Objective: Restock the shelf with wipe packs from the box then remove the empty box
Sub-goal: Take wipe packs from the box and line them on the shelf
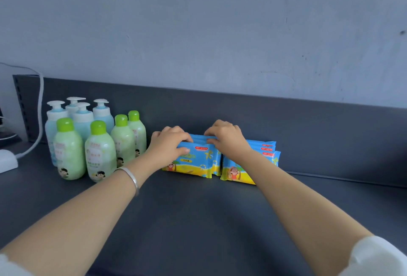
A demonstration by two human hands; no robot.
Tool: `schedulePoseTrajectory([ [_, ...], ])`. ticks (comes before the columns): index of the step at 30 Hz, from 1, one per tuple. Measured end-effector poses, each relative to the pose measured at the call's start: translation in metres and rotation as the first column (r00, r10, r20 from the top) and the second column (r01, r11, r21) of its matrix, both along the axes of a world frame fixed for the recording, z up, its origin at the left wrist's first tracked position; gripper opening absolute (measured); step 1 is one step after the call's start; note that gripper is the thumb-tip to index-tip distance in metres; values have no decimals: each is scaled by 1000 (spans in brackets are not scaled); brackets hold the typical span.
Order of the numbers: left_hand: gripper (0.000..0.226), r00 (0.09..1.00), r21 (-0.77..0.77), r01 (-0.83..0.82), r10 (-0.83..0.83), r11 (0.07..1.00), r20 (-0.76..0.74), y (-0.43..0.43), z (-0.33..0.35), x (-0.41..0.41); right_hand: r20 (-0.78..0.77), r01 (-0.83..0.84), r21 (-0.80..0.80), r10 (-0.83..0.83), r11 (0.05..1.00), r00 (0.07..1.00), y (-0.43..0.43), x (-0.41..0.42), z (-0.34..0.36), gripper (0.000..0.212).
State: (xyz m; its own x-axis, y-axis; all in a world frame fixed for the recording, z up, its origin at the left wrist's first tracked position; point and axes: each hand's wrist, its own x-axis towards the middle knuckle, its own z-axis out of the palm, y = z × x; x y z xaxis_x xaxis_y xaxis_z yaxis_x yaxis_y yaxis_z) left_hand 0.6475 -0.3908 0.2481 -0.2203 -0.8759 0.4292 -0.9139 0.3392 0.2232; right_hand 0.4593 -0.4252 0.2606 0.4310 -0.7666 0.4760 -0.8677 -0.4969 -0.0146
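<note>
The shelf is a matte, dark grey slab with a low upright back lip of the same finish, set against a scuffed blue-grey wall. Toward the far middle stand glossy blue-and-yellow wipe packs, flat crimped pouches set upright on their long edges in two clusters side by side. The left hand curls its fingers over the top seal of the front pack in the left cluster, thumb pressed to its face. The right hand pinches the same top seal at its right end. One more pack edge peeks out behind it. The right cluster shows three stepped corners, though the forearm hides most of it, so its count is uncertain. At far left stand four pale blue pump bottles and four rounded green-capped bottles, their labels too small to read. A smooth silver bangle rings the left wrist, and a white cable is cut off at the left edge.
</note>
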Motion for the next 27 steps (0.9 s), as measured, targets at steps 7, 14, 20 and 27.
schedulePoseTrajectory([
  [7, 46, 982, -176, -53, 83, 983, 168, 0, -14, -16, 42, 65, -31, -64, 997, 997, 26, -32, 6, 28],
  [14, 82, 888, -140, 55, 16, 989, 459, 10, -28, -23, -100, 321, -86, -329, 943, 939, 59, -55, -18, 59],
  [20, 83, 893, -202, 58, 40, 978, 448, 10, -35, -27, -131, 478, -60, -482, 876, 867, 61, -56, -33, 66],
  [27, 82, 913, -155, 31, 35, 987, 407, 22, -26, -32, -121, 444, -41, -446, 895, 887, 80, -57, -24, 57],
])
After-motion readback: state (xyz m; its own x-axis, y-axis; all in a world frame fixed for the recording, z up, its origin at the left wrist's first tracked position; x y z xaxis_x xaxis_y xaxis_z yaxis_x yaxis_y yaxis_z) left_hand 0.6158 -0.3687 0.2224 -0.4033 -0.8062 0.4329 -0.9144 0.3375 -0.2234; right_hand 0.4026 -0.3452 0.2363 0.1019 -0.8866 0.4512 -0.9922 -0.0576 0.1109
